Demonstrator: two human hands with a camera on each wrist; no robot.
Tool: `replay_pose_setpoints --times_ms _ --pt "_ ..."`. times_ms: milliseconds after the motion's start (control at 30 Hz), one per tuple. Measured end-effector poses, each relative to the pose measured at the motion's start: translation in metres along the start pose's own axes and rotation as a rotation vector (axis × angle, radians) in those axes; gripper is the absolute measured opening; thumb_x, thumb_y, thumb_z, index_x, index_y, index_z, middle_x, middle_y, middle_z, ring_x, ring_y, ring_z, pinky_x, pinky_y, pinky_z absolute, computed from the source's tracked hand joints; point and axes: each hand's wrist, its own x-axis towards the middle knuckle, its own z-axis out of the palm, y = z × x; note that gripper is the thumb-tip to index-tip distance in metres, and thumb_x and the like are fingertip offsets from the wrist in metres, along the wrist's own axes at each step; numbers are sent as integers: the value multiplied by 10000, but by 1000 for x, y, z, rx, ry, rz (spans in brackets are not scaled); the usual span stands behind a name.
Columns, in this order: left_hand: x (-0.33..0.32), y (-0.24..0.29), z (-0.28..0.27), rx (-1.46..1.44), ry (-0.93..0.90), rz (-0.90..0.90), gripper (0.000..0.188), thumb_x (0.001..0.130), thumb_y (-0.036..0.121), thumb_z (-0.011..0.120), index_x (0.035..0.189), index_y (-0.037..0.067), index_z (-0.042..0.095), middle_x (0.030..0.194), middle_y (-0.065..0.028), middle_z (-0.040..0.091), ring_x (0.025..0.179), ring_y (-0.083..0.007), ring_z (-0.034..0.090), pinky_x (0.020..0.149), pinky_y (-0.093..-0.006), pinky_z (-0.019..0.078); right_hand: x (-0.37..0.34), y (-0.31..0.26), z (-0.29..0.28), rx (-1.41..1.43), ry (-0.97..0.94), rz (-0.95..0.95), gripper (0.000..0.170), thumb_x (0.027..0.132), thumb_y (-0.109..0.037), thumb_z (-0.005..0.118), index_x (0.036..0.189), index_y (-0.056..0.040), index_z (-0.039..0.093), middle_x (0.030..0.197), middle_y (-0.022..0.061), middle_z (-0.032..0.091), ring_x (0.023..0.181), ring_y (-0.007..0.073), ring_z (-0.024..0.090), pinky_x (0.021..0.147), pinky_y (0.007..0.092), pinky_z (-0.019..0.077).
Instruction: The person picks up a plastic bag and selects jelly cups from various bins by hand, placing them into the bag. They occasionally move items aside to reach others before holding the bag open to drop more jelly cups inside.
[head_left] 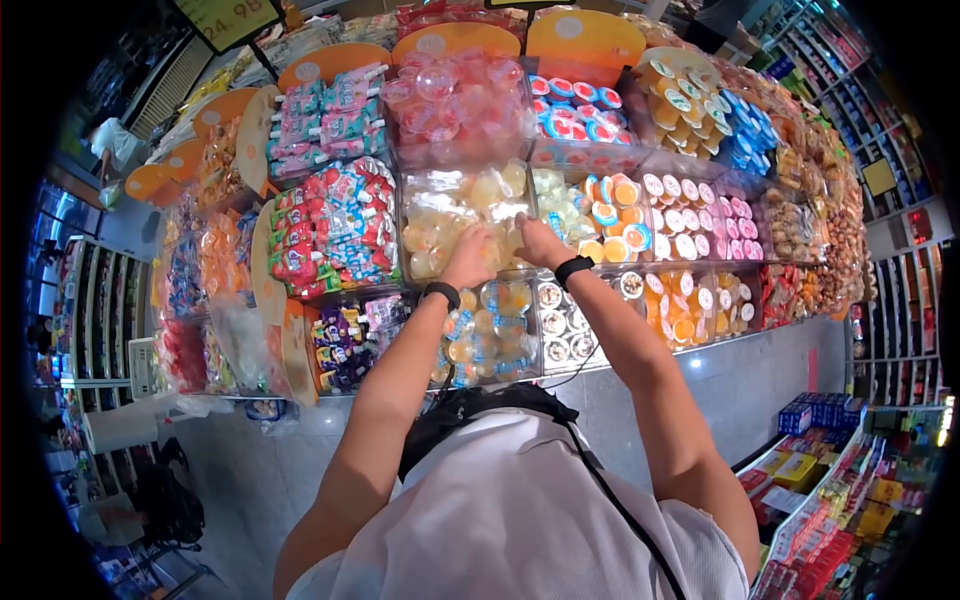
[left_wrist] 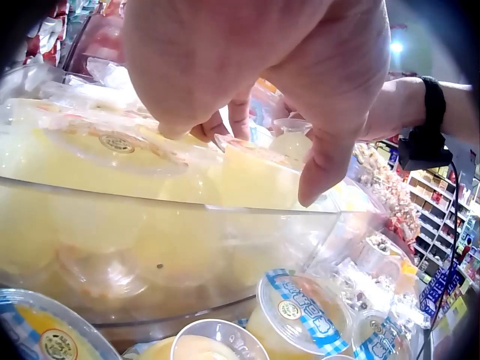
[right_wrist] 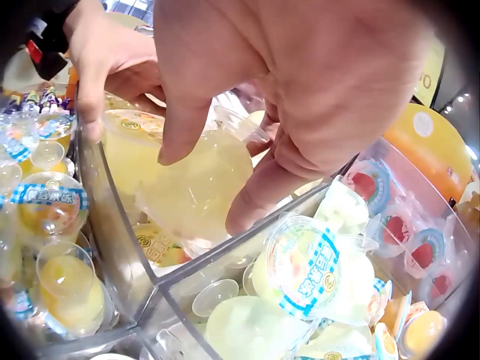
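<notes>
Both hands reach into a clear bin of pale yellow jelly cups. My left hand [head_left: 474, 257] is at the bin's front, thumb and fingers bent around a jelly cup [left_wrist: 259, 176] near the front wall. Beside it, my right hand [head_left: 540, 243] reaches over the bin's right side. Its thumb and fingers grip another pale yellow jelly cup [right_wrist: 214, 169], which lies tilted among the rest. The palms hide part of both cups in the wrist views.
Clear dividers [right_wrist: 154, 289] separate this bin from neighbouring ones. Blue-checked jelly cups [head_left: 490, 325] fill the bin in front, and red pouches [head_left: 335, 225] lie to the left. Pink cups [head_left: 455, 95] are behind. A shelf of boxed goods [head_left: 810, 480] stands at lower right.
</notes>
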Motion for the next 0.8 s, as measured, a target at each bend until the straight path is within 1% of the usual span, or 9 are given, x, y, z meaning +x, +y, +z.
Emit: replay_pose_setpoints --times_ms 100,200,267,300,333,400,567,733,800 --pt "-1 -7 4 -17 3 27 689 556 151 820 1194 19 595 1212 -182 563 1190 -372 528 1052 -412 420 0 -5 7 -27 -38 70 504 699 -48 744 1136 46 510 1033 260 651 990 445 634 844 489 526" --pt "-2 -14 8 28 7 24 715 566 172 839 1221 25 593 1254 -199 551 1234 -381 497 1087 -425 390 -11 -6 21 -161 -66 -13 383 760 3 661 1122 33 540 1028 239 656 980 423 642 846 482 529" --pt "-1 -15 9 35 -17 -6 738 579 207 856 1245 30 591 1303 -215 531 1277 -387 466 1110 -435 368 -20 5 41 -306 109 -233 267 830 8 583 1096 24 570 1017 219 660 974 401 651 834 473 534" --pt "-2 -13 9 45 -34 -24 751 578 191 883 1250 30 591 1329 -212 520 1300 -385 450 1118 -435 363 -17 11 50 -292 112 -184 367 745 2 657 1105 16 594 1059 187 653 1007 394 641 843 464 539" --pt "0 -11 8 48 -27 -27 751 578 191 883 1250 30 591 1329 -212 520 1300 -385 450 1118 -435 363 -14 9 46 -292 113 -192 367 745 2 657 1105 16 594 1059 187 653 1007 394 641 843 464 539" --pt "-5 -6 10 23 0 -12 752 550 108 896 1238 31 602 1341 -214 525 1297 -397 453 1117 -440 368 -16 3 43 -234 -47 11 367 746 -12 674 1106 -7 604 1082 173 653 1005 383 643 842 468 537" --pt "-4 4 14 74 36 -6 745 537 43 875 1232 27 605 1229 -168 537 1212 -381 473 1053 -442 404 -13 8 40 -222 -62 -14 352 731 -42 708 1074 -18 632 1051 178 660 991 373 650 860 472 533" --pt "-5 3 17 89 -8 -44 719 582 -38 813 1267 14 598 1358 -172 468 1273 -387 425 1083 -448 391 -7 6 8 -54 -198 -66 477 728 -135 761 1171 6 655 1100 214 688 1045 389 644 928 449 518" --pt "-7 14 15 176 11 -40 736 598 -28 814 1295 18 582 1403 -170 442 1309 -389 403 1103 -448 381 -2 9 -11 -6 -162 -89 435 721 -162 769 1108 9 666 1043 231 691 1008 401 653 902 469 523"
